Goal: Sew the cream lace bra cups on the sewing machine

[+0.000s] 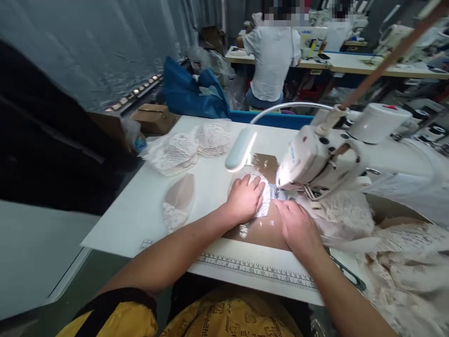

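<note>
My left hand (246, 199) lies over a white lace cup piece (264, 196), fingers spread across its top and pressing it onto the work surface. My right hand (300, 227) rests just right of the lace, its fingers stretched toward the needle area of a white sewing machine (305, 159). Its fingertips are close to the lace edge; whether they touch it I cannot tell. Beneath both hands is a brown, shiny plate (263, 234). A lit lamp (242, 149) on a bent metal arm shines on the lace.
Stacked lace cups (178, 152) lie at the table's far left, with a sheer beige cup (179, 196) nearer. Lace fabric (403, 267) is heaped at right. A printed ruler scale (259, 271) runs along the front edge. Ahead, a person in white (271, 61) sits at another table.
</note>
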The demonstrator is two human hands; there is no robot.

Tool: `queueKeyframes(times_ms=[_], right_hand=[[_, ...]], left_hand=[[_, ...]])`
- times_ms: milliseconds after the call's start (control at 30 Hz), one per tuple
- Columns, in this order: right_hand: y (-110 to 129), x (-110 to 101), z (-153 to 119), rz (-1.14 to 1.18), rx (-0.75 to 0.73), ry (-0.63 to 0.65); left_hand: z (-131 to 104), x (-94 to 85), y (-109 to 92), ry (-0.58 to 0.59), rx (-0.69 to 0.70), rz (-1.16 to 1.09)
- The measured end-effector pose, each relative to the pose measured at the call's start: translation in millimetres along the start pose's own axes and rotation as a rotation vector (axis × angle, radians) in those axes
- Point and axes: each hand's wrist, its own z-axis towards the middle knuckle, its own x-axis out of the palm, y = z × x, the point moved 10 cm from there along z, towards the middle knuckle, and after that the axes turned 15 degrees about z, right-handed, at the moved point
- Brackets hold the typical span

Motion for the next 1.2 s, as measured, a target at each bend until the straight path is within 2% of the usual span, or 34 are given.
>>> queueKeyframes(times_ms=[67,133,200,267,367,400,433,500,567,667,733,833,900,967,1033,1100,1200], right_hand=[[3,-1,-3,0.000,-0.052,-0.029],[3,-2,-5,-0.011,-0.080,-0.046],[3,-1,-6,-0.017,-0.101,-0.051],[3,0,-6,-0.016,-0.115,-0.050],[1,0,-6,0.030,-0.112,-0.051],[1,-1,-6,0.068,-0.114,-0.048],[1,-2,-7,0.120,-0.119,-0.039],[6,-6,-10,0.262,-0.131,0.005],[13,-8,-15,0.439,-0.114,0.086],[29,-7,-26,0.756,-0.006,0.244],[45,-5,-31,1.010,0.091,0.302],[67,-4,-28,1.351,0.207,0.258],[84,4,-24,1.459,0.210,0.320],[85,10,-20,1.443,0.229,0.306],[75,10,-17,1.335,0.219,0.209],[64,6,-18,1.241,0.196,0.110],[53,3,-24,1.361,0.212,0.018]], left_hand=[[-14,-5.7,13,0.039,-0.020,-0.055],[-38,-12.8,30,0.060,-0.023,-0.117],[-70,-18.7,59,0.052,-0.078,-0.115],[-106,-17.2,101,0.051,-0.240,-0.070],[-163,-3.2,172,0.061,-0.597,-0.046],[-179,1.0,190,0.045,-0.694,-0.065],[-192,2.9,203,0.009,-0.760,-0.088],[-208,3.6,213,-0.041,-0.794,-0.135],[-215,-1.8,206,-0.066,-0.768,-0.189],[-215,-23.7,174,-0.159,-0.688,-0.349],[-205,-50.4,139,-0.297,-0.538,-0.393],[-183,-91.4,66,-0.514,-0.164,-0.264],[-173,-105.9,24,-0.617,0.026,-0.178],[-165,-110.4,-3,-0.668,0.116,-0.140],[-158,-108.7,-17,-0.667,0.146,-0.148],[-153,-105.0,-22,-0.649,0.147,-0.185],[-152,-104.5,-21,-0.672,0.103,-0.240]])
